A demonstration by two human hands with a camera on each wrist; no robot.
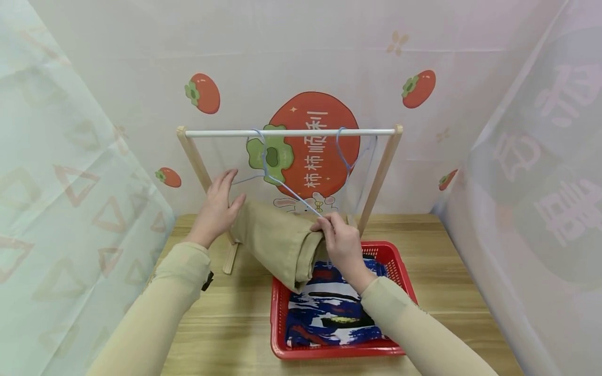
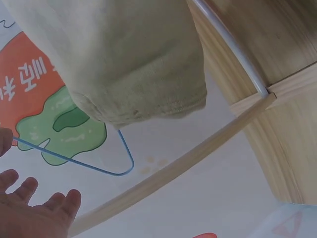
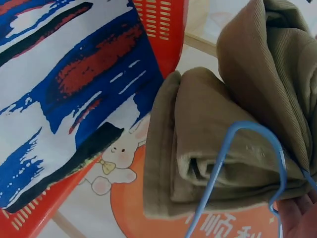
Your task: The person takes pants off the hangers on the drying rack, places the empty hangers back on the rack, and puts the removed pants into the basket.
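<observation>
A blue wire hanger (image 1: 297, 196) hooks over the white rail (image 1: 301, 133) of a small rack. Khaki folded cloth (image 1: 277, 235), thick like trousers, hangs on it, its layers fanned toward the right. My right hand (image 1: 345, 248) pinches the hanger's right shoulder beside the cloth. At the hanger's left end, my left hand (image 1: 217, 206) is raised with its fingers spread. In the left wrist view, the hanger's corner (image 2: 130, 168) sticks out below the cloth, close to those fingers. The right wrist view shows rolled cloth layers (image 3: 208, 144) behind the blue wire.
A second blue hanger (image 1: 342, 149) hooks on the rail's right part. Below stands a red basket (image 1: 338, 352) holding a blue, white and red patterned cloth (image 1: 336, 308). Wooden posts (image 1: 382, 180) support the rail on a wood-grain table (image 1: 221, 329). Printed curtains (image 1: 541, 156) enclose the sides and back.
</observation>
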